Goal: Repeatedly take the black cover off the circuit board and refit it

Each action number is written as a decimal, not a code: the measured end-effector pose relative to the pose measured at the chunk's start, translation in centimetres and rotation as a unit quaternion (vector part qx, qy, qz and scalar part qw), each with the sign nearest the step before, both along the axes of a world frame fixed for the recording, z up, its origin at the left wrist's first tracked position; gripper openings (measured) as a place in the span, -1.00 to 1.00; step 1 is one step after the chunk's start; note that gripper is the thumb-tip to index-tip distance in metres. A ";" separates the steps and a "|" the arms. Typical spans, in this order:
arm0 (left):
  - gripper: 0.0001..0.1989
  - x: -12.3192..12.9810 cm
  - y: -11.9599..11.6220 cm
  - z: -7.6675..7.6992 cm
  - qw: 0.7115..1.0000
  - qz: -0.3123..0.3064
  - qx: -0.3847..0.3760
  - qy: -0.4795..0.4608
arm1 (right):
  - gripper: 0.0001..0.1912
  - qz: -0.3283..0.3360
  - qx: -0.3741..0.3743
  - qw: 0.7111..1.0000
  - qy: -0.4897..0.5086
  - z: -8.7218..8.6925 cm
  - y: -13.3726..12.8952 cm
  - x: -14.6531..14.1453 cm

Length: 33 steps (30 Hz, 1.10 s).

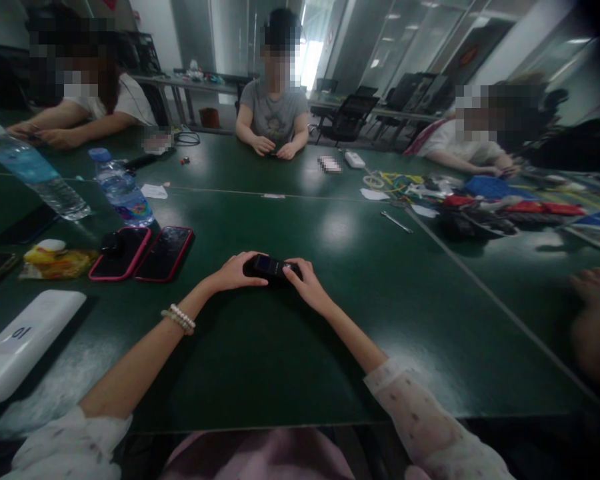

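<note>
A small black handheld device (270,265) with a little screen and light markings lies sideways low over the green table (260,360). My left hand (237,272) grips its left end, thumb along the near side. From the right, my right hand (305,281) wraps the other end, with the thumb lying on the device's face by the markings. My fingers partly cover both ends, so its exact kind is unclear. Left of my hands, two phones in pink-red cases, a nearer one (165,255) and a farther one (125,252), lie side by side; a small black object rests on the farther.
Two water bottles, one tilted in view (40,173) and one blue-capped (120,187), stand left. A white power-bank-like box (30,347) and a yellow packet (55,260) are nearer. A wrench (396,222) and piled cables (400,183) lie right. Several people sit around; a blurred hand (597,300) shows at right.
</note>
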<state>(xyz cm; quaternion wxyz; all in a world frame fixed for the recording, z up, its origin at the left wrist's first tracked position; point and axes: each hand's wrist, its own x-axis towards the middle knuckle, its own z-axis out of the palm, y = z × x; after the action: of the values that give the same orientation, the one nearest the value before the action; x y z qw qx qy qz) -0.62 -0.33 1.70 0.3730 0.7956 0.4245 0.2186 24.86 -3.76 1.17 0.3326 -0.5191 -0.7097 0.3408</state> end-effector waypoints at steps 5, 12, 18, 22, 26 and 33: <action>-0.29 0.1 -0.1 0.1 1.000 0.004 0.025 0.008 | -0.50 0.017 0.025 1.000 -0.004 -0.2 -0.3 0.1; -0.32 0.0 0.1 -0.2 0.999 -0.004 0.033 -0.006 | -0.40 0.045 0.083 0.995 -0.037 -0.2 -0.6 0.1; -0.32 0.0 0.1 -0.3 1.000 -0.001 0.029 0.006 | -0.40 0.032 0.084 0.995 -0.032 0.0 -0.7 0.2; -0.31 0.0 0.1 -0.3 1.000 -0.006 0.028 0.000 | -0.47 0.041 0.092 0.994 -0.042 -0.3 -0.6 0.3; -0.27 0.1 0.2 -0.6 1.000 0.005 0.030 -0.003 | -0.52 0.028 0.110 0.993 -0.034 -0.3 -0.4 0.2; -0.32 0.0 0.4 -0.7 0.999 -0.011 0.044 0.001 | -0.49 -0.144 0.187 0.971 0.043 0.7 0.7 1.9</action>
<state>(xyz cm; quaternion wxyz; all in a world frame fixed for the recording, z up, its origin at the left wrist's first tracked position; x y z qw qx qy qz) -0.66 0.04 0.97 0.3392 0.8161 0.4061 0.2325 26.73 -3.04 1.85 0.4990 -0.5295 -0.6639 0.1727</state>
